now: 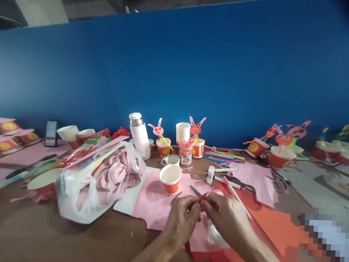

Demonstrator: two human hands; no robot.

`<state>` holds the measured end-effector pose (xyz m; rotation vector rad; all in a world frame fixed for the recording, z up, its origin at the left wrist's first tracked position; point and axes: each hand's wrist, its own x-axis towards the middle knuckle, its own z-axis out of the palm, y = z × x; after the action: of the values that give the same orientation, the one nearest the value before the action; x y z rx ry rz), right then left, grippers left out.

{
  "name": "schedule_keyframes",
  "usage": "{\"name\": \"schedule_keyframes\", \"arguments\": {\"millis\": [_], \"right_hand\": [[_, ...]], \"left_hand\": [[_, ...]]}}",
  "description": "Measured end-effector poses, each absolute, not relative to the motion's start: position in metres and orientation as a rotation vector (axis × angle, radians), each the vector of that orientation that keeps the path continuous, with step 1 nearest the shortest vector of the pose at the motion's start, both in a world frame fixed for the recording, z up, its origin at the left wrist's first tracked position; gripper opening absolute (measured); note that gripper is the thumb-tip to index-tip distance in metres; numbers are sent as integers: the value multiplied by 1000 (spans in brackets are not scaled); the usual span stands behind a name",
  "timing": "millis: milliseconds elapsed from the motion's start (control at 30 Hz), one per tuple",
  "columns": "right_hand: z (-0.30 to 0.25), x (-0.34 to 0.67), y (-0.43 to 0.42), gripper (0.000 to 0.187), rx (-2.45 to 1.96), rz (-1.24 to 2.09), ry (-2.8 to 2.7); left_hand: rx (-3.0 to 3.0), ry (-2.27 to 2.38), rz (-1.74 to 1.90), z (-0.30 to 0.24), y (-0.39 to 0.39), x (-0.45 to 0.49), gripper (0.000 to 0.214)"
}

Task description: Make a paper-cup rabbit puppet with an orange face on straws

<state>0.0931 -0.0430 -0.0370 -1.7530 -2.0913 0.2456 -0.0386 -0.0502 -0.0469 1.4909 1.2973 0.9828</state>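
Observation:
My left hand (183, 216) and my right hand (225, 211) meet over the pink paper in front of me, fingers pinched together. Between their fingertips is a small red piece of what looks like paper (202, 197), partly hidden by the fingers. Just behind the fingertips lie grey scissor blades (194, 190); the handles are out of sight. A red-and-white paper cup (170, 179) stands upright on the pink paper (153, 201), beyond my left hand. Near my right hand are a small white-capped glue bottle (210, 175) and a pink marker (237, 197).
To the left sits a plastic bag (83, 198) with pink cloth, beside a white thermos (140, 137). Paper cups with pink rabbit figures (163, 146) line the back along the blue partition (176, 70). Colored sticks (223, 155) and orange paper (277, 224) lie to the right.

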Motion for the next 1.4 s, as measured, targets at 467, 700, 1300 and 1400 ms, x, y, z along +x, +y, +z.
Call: {"name": "schedule_keyframes", "arguments": {"millis": [467,700,1300,1400], "right_hand": [[-42,99,-46,25,-1620,405,-2039],[-45,100,-43,24,-1639,362,-2023],[-29,108,-50,24,-1413,730,-1818],[-31,104,-50,26,-1445,442,-1953]], "left_hand": [[1612,1370,1034,-51,-47,-41,27],[1541,1318,953,-49,-47,-39,23],[1538,1382,997,-51,-39,-39,23],[1575,1400,1005,-55,-40,-36,27]]}}
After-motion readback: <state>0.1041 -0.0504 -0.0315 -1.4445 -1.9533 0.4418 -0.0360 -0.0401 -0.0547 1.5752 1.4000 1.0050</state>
